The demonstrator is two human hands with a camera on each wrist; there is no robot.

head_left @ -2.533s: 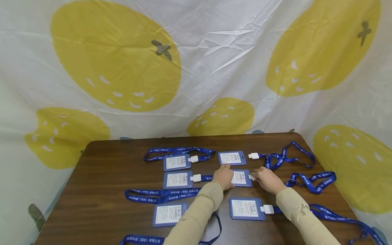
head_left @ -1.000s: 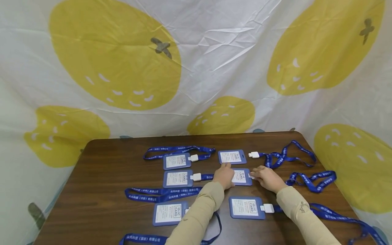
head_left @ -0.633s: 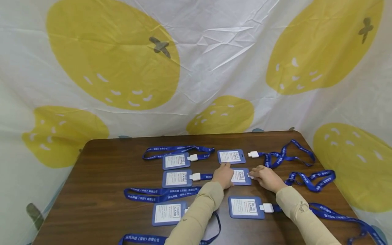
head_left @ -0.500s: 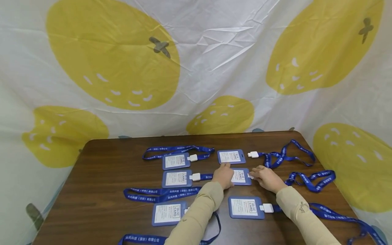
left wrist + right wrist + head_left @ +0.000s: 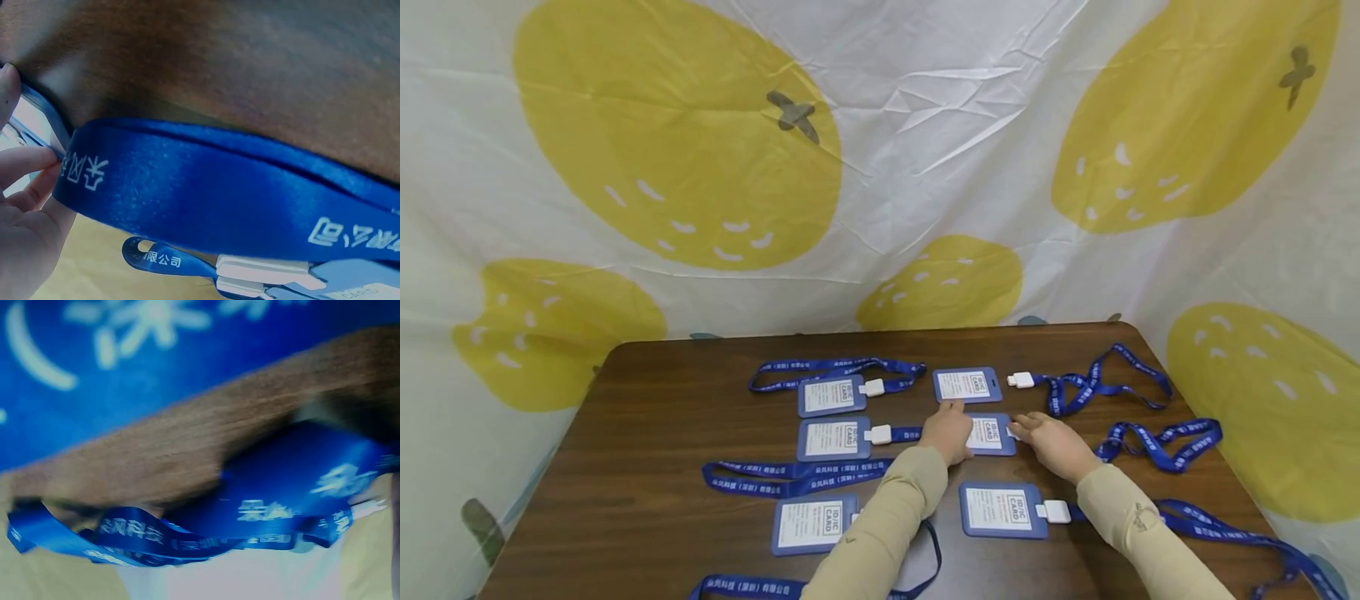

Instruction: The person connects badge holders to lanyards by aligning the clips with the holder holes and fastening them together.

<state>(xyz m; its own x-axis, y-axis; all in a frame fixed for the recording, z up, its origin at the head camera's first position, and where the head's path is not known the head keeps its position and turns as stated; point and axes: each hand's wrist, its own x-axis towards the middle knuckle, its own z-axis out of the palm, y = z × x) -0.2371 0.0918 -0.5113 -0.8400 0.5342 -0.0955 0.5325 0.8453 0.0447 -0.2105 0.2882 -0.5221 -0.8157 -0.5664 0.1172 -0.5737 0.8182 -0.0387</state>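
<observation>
In the head view my left hand [image 5: 946, 433] grips the left end of a blue badge holder [image 5: 989, 433] with a white ID card in it, lying in the middle row on the right. At the holder's other end my right hand [image 5: 1054, 447] pinches a white lanyard clip [image 5: 1012, 433], mostly hidden by the fingers. A blue lanyard [image 5: 1165, 454] comes out from behind the right hand. The left wrist view shows thumb and fingers on the holder's edge [image 5: 49, 115]. Only blue lanyard straps [image 5: 300, 481] and table fill the blurred right wrist view.
Above lies a loose badge holder [image 5: 967, 385], apart from its white clip [image 5: 1020, 380]. Below sits a holder joined to its clip [image 5: 1056, 512]. On the left are holders with lanyards [image 5: 832, 396], [image 5: 834, 438], [image 5: 814, 525], the lowest partly behind the left sleeve. A patterned curtain [image 5: 880, 192] hangs behind the brown table [image 5: 625, 433].
My right hand has shifted slightly toward me and its fingers have changed position over the clip. My left hand and the badge holder stay where they were.
</observation>
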